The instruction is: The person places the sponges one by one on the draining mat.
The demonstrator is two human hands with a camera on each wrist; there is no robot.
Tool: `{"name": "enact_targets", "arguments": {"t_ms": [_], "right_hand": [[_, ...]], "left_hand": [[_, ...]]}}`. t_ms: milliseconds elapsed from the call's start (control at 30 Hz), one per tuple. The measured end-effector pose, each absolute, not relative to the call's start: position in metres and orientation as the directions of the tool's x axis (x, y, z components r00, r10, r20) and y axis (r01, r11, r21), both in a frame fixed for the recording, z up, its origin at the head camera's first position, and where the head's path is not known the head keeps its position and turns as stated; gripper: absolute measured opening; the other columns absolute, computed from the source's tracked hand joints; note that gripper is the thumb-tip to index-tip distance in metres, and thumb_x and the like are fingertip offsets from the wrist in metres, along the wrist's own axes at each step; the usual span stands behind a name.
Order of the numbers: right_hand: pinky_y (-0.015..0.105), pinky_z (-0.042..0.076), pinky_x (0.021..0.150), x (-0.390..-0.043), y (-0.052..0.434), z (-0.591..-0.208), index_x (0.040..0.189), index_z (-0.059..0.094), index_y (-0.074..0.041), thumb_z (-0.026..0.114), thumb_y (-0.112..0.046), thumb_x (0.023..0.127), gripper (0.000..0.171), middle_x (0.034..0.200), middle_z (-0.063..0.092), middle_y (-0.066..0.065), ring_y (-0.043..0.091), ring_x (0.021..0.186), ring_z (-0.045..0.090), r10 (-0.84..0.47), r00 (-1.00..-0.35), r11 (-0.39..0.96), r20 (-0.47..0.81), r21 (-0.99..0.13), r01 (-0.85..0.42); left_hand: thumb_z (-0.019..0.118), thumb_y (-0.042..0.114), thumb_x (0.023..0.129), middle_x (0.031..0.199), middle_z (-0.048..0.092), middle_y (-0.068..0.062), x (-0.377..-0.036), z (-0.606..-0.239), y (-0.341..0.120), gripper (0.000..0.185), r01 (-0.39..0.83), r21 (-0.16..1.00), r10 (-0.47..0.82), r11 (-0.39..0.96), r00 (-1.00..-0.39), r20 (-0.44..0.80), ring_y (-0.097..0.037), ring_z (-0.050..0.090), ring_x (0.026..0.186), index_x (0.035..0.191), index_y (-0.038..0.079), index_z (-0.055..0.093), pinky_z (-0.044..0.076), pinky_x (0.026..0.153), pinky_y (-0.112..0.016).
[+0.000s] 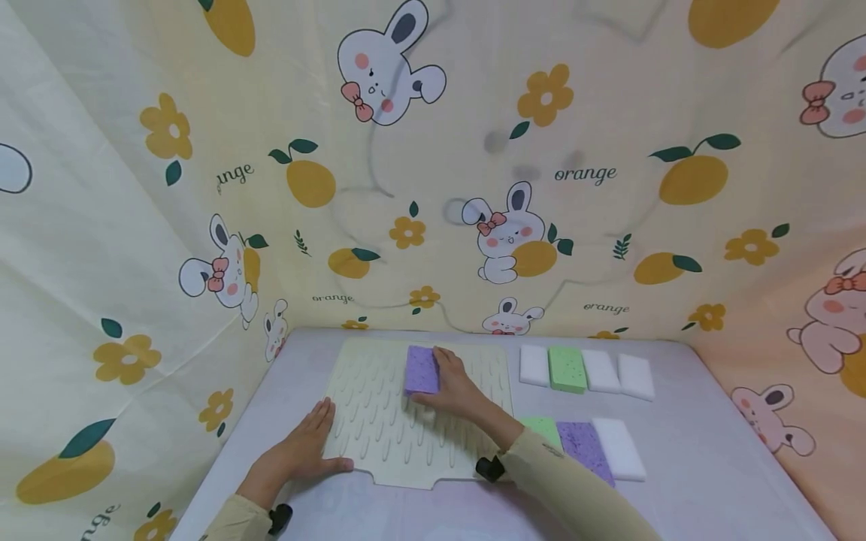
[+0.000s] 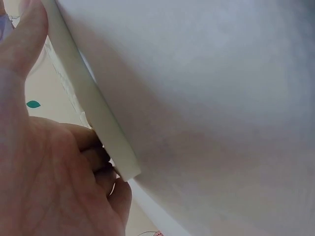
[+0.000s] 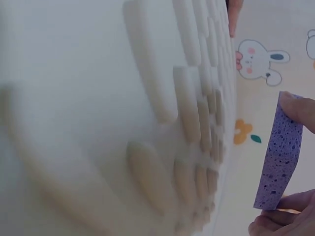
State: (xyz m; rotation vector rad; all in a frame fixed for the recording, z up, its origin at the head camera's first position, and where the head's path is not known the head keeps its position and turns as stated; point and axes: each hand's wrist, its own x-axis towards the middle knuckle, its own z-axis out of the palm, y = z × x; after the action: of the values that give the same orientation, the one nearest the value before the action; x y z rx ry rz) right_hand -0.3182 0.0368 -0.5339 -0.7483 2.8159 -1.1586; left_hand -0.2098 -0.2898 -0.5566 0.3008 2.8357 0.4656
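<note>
In the head view, a pale cream board (image 1: 404, 475) with rows of upright pegs lies on the table. Above its far middle part, my right hand (image 1: 455, 387) grips a purple sponge (image 1: 422, 368) by its edges. The right wrist view shows this speckled sponge (image 3: 280, 152) standing on edge between thumb and fingers, with the pegs (image 3: 189, 105) close by. At the board's near left corner my left hand (image 1: 301, 445) lies with fingers straight along the left side and thumb at the front edge. The left wrist view shows its fingers (image 2: 93, 152) against the board's edge (image 2: 106, 123).
To the board's right is a back row with white sponges (image 1: 601, 371) and a green one (image 1: 567, 370). Nearer, a green sponge (image 1: 539, 428), a purple one (image 1: 587, 449) and a white one (image 1: 619, 449) lie beside my right sleeve (image 1: 575, 488). Printed curtains (image 1: 433, 165) surround the table.
</note>
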Motion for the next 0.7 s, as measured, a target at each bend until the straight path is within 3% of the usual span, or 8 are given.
{"name": "enact_targets", "arguments": {"t_ms": [700], "right_hand": [[0.055,0.042,0.123,-0.344,0.001,-0.54,0.168,0.024,0.003,0.088,-0.051,0.088,0.116,0.169,0.033,0.024,0.041,0.153,0.037,-0.396,-0.912,0.615,0.107,-0.707,-0.35]], "left_hand": [[0.079,0.071,0.085,0.175,0.013,-0.032,-0.21,-0.556,-0.291,0.131,0.165,0.35,0.249,0.922,-0.945,-0.212,-0.048,0.013,0.163,0.165,-0.013,0.018,0.022,0.131,-0.06]]}}
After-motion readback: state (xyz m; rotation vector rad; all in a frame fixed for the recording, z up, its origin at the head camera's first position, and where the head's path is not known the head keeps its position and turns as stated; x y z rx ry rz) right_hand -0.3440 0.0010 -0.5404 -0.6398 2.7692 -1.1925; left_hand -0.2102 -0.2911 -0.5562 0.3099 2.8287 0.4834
